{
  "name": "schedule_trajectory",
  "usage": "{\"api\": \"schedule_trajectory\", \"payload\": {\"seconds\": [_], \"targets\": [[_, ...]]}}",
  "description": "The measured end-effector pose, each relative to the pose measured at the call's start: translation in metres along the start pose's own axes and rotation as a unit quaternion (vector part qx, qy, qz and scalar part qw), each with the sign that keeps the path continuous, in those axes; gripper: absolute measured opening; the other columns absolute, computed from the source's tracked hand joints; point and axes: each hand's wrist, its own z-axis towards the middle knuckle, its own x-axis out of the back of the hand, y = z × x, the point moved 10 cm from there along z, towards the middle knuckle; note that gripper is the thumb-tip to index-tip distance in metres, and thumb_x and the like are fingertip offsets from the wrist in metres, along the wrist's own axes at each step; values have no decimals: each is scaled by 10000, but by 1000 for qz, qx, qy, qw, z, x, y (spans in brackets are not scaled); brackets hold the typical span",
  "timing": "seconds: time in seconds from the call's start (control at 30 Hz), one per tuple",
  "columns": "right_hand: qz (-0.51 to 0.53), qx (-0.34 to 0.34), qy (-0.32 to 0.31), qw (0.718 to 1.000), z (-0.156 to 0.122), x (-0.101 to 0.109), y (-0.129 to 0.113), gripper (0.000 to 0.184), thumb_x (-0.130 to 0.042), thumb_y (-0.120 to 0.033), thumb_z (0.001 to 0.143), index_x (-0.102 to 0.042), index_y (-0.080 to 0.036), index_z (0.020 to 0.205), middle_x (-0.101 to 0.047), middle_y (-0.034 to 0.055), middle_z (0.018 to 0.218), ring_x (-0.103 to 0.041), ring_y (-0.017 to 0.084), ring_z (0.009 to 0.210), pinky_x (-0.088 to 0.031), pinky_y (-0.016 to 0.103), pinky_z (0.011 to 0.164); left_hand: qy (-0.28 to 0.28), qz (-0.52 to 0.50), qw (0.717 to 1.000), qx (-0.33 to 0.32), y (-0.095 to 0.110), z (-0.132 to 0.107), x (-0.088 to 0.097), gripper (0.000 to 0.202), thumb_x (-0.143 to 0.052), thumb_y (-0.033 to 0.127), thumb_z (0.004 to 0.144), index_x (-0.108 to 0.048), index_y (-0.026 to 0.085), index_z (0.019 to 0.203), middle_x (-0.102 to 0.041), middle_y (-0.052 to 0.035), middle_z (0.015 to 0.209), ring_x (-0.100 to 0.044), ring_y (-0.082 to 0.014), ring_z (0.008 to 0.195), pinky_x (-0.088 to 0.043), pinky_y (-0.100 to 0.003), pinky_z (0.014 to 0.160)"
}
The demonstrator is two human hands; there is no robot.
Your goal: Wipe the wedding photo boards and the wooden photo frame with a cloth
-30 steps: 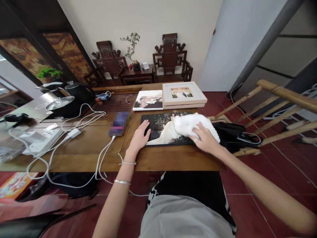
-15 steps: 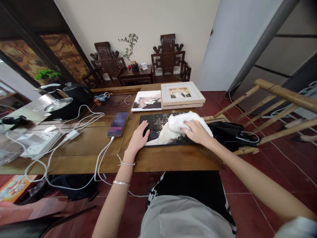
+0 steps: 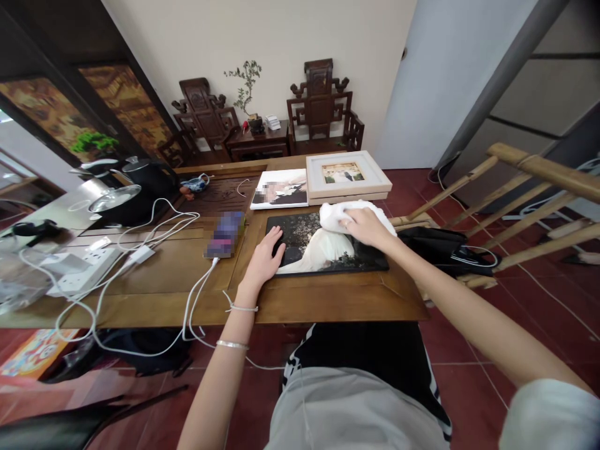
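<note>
A dark photo panel [image 3: 300, 240] with a white gown in its picture lies flat on the wooden table [image 3: 323, 300]. My left hand [image 3: 266, 257] rests on the panel's left edge, fingers stretched out and holding nothing. At the upper right of the panel, my right hand [image 3: 368, 226] grips a white cloth [image 3: 334, 215] and presses it onto the surface. The cloth covers the panel's upper right corner. Behind the panel are a white photo album [image 3: 281, 189] and a light wooden picture frame [image 3: 349, 172], side by side.
To the left lie a phone [image 3: 224, 234] with a charging cable, a white power strip [image 3: 87, 272] and tangled cables. A black pot with a glass lid [image 3: 115, 199] and a kettle [image 3: 147, 175] stand behind. A bamboo chair [image 3: 539, 169] holding a black bag [image 3: 435, 247] is at the right.
My right hand has moved the cloth up toward the panel's far edge, uncovering more of the gown and the lower right part. My left hand stays in place.
</note>
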Motion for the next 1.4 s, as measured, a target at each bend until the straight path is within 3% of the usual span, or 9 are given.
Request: {"api": "schedule_trajectory", "payload": {"seconds": [0.23,0.37,0.5,0.6,0.7,0.9,1.03,1.17,1.4], "targets": [[1,83,22,996,-123,1,-38,184,-467,-244,860,-625,-224,767,-658,81,781,-611,280,801,-362,487,1030,3,5,1000,0,2,0,0,448,-467,344,927,-595,129,1299,-514,-165,1467,-431,-289,1408,-321,-494,1189],[23,110,2,994,-144,-2,-53,176,-474,-219,856,-591,-238,727,-613,47,729,-589,246,729,-329,523,1089,3,14,1000,-1,2,0,-1,447,-461,335,929,-589,130,1305,-511,-163,1470,-429,-291,1409,-325,-503,1185],[8,81,-7,997,-114,-5,-55,179,-476,-237,865,-647,-213,817,-682,87,848,-608,274,854,-373,477,1025,1,11,1000,-5,3,0,-1,437,-468,327,929,-588,137,1304,-512,-159,1471,-433,-292,1407,-326,-505,1184],[5,40,-36,999,-71,-12,-51,227,-457,-257,872,-663,-196,797,-699,97,838,-607,269,814,-428,372,812,-1,16,1000,-6,3,0,0,436,-468,323,932,-585,133,1306,-514,-159,1469,-432,-286,1408,-331,-500,1183],[26,12,-41,999,-20,-16,-48,269,-441,-282,875,-683,-184,812,-714,99,847,-606,251,780,-381,315,673,-7,27,1000,-6,3,0,0,446,-464,320,935,-584,104,1306,-516,-176,1462,-436,-276,1406,-337,-472,1185],[43,30,-17,998,68,-22,-44,314,-424,-262,858,-714,-167,931,-731,110,1063,-620,275,946,-404,301,767,-17,37,999,-9,3,1,0,440,-466,308,939,-580,100,1310,-508,-180,1465,-441,-268,1402,-341,-460,1185],[54,20,-9,998,88,-24,-41,333,-425,-243,838,-705,-170,1002,-729,106,1093,-615,288,990,-420,305,779,-18,39,999,-9,2,1,-1,446,-468,312,940,-578,94,1314,-503,-181,1469,-434,-270,1407,-337,-464,1186],[37,11,-11,999,58,-25,-51,308,-414,-273,863,-703,-170,891,-732,120,974,-625,287,900,-418,324,759,-14,38,999,-11,2,0,-1,449,-469,311,938,-585,82,1306,-512,-190,1459,-442,-274,1401,-341,-461,1184],[-11,55,-32,998,-73,-26,-84,263,-438,-250,871,-688,-174,903,-670,111,847,-595,262,828,-339,458,1019,-3,37,999,-11,1,0,-2,426,-478,296,932,-589,115,1301,-521,-170,1459,-446,-279,1399,-350,-478,1178]]}}
